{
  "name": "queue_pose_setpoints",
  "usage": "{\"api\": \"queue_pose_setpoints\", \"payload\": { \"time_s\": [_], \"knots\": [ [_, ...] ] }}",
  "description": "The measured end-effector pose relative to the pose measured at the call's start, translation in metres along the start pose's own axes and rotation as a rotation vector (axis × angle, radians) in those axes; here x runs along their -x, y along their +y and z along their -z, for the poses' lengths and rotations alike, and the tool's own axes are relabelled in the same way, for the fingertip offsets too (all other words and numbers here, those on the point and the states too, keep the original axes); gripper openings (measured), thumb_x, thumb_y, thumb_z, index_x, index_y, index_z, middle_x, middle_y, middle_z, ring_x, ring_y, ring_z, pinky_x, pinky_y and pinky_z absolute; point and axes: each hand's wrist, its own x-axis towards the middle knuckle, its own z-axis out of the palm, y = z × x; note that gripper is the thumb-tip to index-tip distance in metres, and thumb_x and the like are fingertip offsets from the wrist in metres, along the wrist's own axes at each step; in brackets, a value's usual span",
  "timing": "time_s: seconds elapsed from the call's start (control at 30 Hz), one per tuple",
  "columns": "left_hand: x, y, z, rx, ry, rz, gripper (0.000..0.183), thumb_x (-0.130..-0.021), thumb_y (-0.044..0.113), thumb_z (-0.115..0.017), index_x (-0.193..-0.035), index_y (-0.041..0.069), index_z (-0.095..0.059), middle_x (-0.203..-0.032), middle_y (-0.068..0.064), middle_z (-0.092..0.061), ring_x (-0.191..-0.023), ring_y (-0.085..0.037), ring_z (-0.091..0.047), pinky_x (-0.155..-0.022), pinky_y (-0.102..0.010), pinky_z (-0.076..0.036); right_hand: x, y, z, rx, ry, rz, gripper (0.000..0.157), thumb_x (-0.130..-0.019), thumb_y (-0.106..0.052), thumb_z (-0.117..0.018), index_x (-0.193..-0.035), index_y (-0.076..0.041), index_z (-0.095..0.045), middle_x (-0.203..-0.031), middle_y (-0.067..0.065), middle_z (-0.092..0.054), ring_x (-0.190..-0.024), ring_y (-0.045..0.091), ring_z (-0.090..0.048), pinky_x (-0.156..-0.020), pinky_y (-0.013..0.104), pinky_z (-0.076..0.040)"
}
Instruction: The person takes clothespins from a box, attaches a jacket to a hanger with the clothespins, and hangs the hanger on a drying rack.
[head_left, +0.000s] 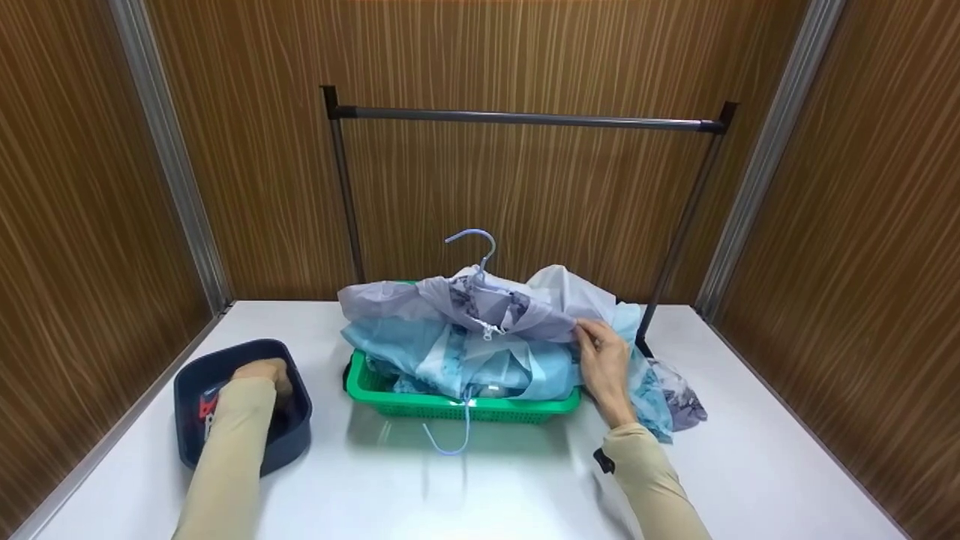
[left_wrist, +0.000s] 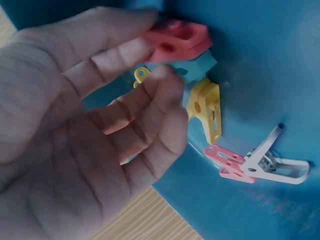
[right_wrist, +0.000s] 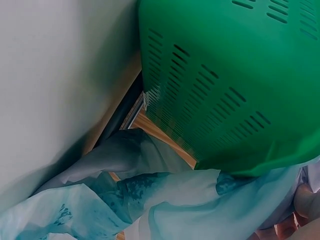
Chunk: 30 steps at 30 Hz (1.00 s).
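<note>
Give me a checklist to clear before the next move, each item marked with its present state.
1. Clip in the left hand: ok; thumb and finger pinch the red clip.
2. Right hand on the lavender garment: ok; its fingers pinch the end nearest that hand.
3. Upper hanger hook free of cloth: ok; it stands up above the collar.
4. Hanger arms seated inside the shoulders: cannot tell; cloth hides them.
5. Spare clips in the dark blue bin: ok; a yellow clip is among several there.
6. Hook on the rail: not ok; it sits well below.
</note>
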Motion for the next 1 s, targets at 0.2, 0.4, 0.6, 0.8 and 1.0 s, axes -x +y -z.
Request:
{"api": "queue_pose_setpoints", "payload": {
  "time_s": [0.2, 0.4, 0.6, 0.8, 1.0],
  "knots": [
    [0.004, -0.015, 0.004, 0.123, 0.001, -0.018, 0.027, -0.078, 0.010, -0.070, -0.100, -0.004, -0.064, -0.092, -0.020, -0.064, -0.080, -0.031, -0.059, -0.074, -0.047, -0.053, 0.001, -0.001, -0.003, -0.012, -0.018, -0.019, 0.015, -0.095, -0.010, -0.064, -0.101, -0.006, -0.077, -0.097, 0.007, -0.073, -0.083, 0.016, -0.063, -0.070, 0.015, -0.044],
    [0.008, -0.028, 0.017, 0.297, -0.057, -0.097, 0.031, -0.088, 0.003, -0.053, -0.117, -0.006, -0.060, -0.095, -0.021, -0.066, -0.083, -0.030, -0.064, -0.074, -0.044, -0.056, 0.001, -0.001, -0.002, -0.005, -0.015, -0.029, 0.015, -0.095, -0.010, -0.064, -0.101, -0.006, -0.077, -0.098, 0.007, -0.074, -0.086, 0.017, -0.065, -0.072, 0.014, -0.045],
    [0.017, -0.024, 0.034, 0.291, 0.034, -0.182, 0.036, -0.100, 0.015, -0.049, -0.127, -0.007, -0.057, -0.111, -0.027, -0.063, -0.095, -0.033, -0.061, -0.090, -0.052, -0.051, 0.000, 0.002, 0.001, 0.030, 0.005, 0.006, 0.014, -0.095, -0.011, -0.065, -0.100, -0.007, -0.077, -0.097, 0.006, -0.074, -0.085, 0.017, -0.066, -0.071, 0.016, -0.045],
    [0.031, -0.006, 0.046, 0.334, 0.127, -0.234, 0.057, -0.102, 0.029, -0.052, -0.141, -0.009, -0.039, -0.127, -0.033, -0.055, -0.107, -0.037, -0.059, -0.101, -0.057, -0.045, 0.000, 0.002, 0.001, 0.014, -0.011, -0.007, 0.015, -0.095, -0.011, -0.064, -0.100, -0.007, -0.077, -0.097, 0.006, -0.074, -0.085, 0.016, -0.064, -0.071, 0.015, -0.044],
    [0.043, 0.018, 0.048, 0.338, 0.245, -0.337, 0.045, -0.103, 0.025, -0.050, -0.136, -0.004, -0.048, -0.112, -0.022, -0.066, -0.108, -0.037, -0.058, -0.103, -0.058, -0.042, 0.001, 0.000, 0.001, 0.022, -0.007, -0.015, 0.015, -0.095, -0.011, -0.064, -0.101, -0.007, -0.077, -0.098, 0.006, -0.074, -0.083, 0.016, -0.063, -0.071, 0.017, -0.043]
  ]
}}
